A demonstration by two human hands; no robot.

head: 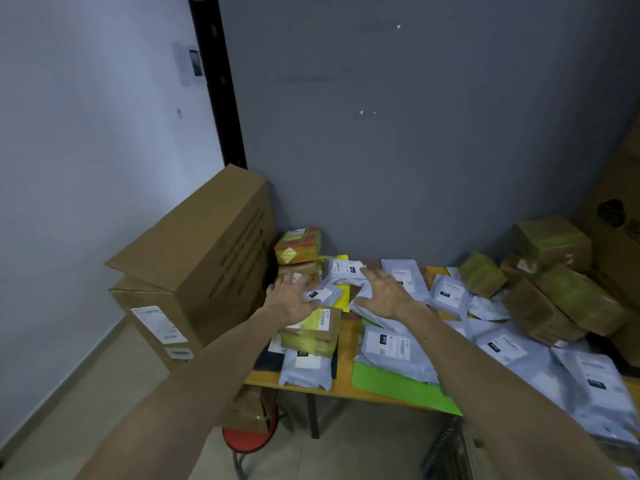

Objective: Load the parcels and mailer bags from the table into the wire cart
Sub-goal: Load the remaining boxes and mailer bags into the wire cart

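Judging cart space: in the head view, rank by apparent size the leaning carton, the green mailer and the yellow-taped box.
1. leaning carton
2. green mailer, partly covered
3. yellow-taped box, though it lies farthest back, so its true size is unsure

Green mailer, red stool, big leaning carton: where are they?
Green mailer (394,384): head view, its bare near half.
Red stool (247,441): head view, seat's front edge.
Big leaning carton (187,230): head view, its broad top face.

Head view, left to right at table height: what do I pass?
First the tall cardboard cartons beside the table → left hand → right hand → grey mailer bag → pile of taped brown parcels.
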